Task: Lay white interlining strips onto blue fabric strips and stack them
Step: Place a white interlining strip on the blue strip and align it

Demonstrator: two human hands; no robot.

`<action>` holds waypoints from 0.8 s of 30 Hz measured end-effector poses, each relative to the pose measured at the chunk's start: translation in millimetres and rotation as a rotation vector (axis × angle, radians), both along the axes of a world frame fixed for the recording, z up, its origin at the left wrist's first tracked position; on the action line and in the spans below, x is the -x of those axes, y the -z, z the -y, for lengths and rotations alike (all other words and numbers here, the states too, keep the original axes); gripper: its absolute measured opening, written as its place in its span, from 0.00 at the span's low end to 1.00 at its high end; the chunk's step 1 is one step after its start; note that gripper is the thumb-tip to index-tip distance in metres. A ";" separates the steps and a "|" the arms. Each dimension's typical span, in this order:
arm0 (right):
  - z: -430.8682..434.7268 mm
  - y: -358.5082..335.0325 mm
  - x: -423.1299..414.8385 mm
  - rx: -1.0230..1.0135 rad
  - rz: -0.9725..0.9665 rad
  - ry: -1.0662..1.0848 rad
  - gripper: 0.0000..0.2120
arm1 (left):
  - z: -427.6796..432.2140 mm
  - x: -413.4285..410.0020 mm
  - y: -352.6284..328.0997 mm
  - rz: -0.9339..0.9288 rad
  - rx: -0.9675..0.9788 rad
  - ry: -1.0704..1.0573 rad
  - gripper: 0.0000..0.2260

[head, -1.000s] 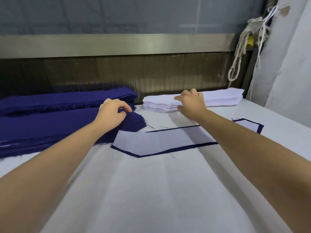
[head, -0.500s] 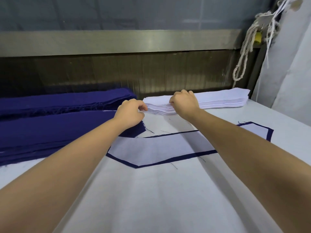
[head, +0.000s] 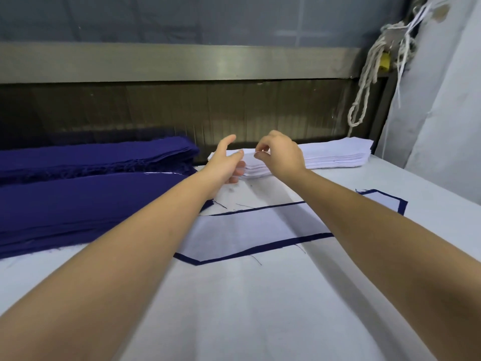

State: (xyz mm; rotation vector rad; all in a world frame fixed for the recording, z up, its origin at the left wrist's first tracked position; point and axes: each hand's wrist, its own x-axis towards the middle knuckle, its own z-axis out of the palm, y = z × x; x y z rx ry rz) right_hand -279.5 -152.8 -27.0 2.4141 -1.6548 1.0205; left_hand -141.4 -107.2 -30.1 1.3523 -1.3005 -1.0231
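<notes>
A stack of white interlining strips lies at the back of the table. My right hand is over its left part, fingers curled, pinching the edge of the top strip. At the stack's left end my left hand hovers with fingers spread and holds nothing. Two piles of blue fabric strips lie to the left, one at the back and one in front. Under my forearms a blue strip lies flat with a white interlining strip on it.
The table is covered in white cloth. A metal rail and a dark slatted panel run along the back. A knotted rope hangs at the back right beside a pale hanging sheet. Loose dark threads lie near the laid strip.
My left hand left the blue pile, came to the white stack's left end and spread its fingers. My right hand lifted slightly and now pinches the top strip's edge.
</notes>
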 end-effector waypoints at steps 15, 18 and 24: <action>-14.7 14.6 10.0 -0.346 0.778 -0.115 0.15 | -34.7 -17.8 -13.8 -0.395 -0.067 -0.264 0.19; -6.5 13.6 19.2 -0.388 0.928 -0.054 0.11 | -45.3 -32.7 -14.9 -0.302 -0.073 -0.334 0.15; -0.4 15.3 41.7 -0.467 1.200 0.036 0.16 | -69.3 -59.5 -9.6 -0.255 0.040 -0.317 0.09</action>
